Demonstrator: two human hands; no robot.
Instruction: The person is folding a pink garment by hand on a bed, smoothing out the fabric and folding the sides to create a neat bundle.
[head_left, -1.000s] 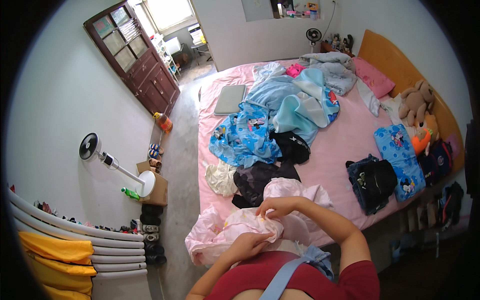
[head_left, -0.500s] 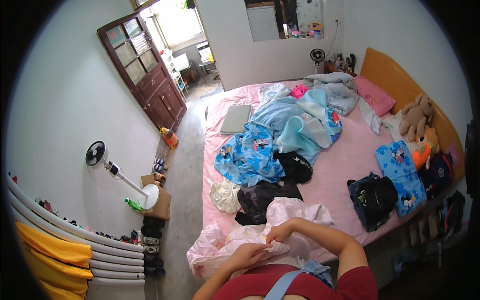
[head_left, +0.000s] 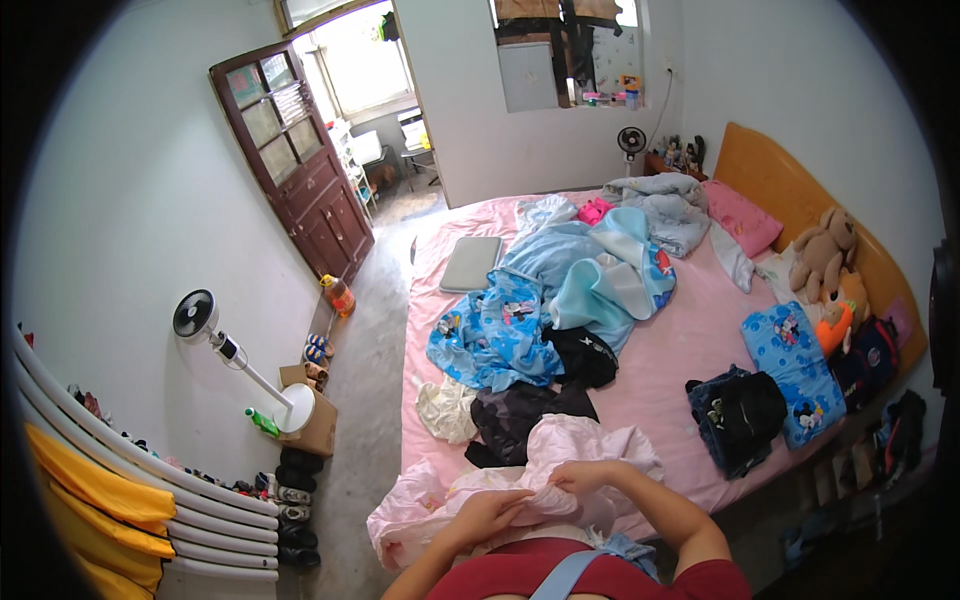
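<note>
A pale pink patterned cloth [head_left: 595, 443] lies bunched at the near edge of the bed, close against my body. My right hand [head_left: 582, 477] pinches a gathered fold of it. Just left of that, my left hand [head_left: 497, 512] has its fingers on the same cloth and grips its edge, fingertips partly hidden in the folds. Past my hands lie a crumpled black garment [head_left: 520, 417] and a cream-white garment [head_left: 446, 411]. A blue cartoon-print cloth [head_left: 495, 335] is heaped farther up, beside a black piece with white lettering [head_left: 583, 357].
To the right on the pink bed sheet [head_left: 660, 370] sit folded dark clothes [head_left: 738, 420] and a folded blue cartoon-print cloth [head_left: 793, 375]. Stuffed toys [head_left: 825, 250] lean on the wooden headboard [head_left: 775, 170]. A standing fan [head_left: 240, 355] and shoes [head_left: 297, 500] line the left wall.
My hands have drawn slightly apart on the pink cloth, the right one shifting right. The view has tilted up a little, so the room sits lower in the picture.
</note>
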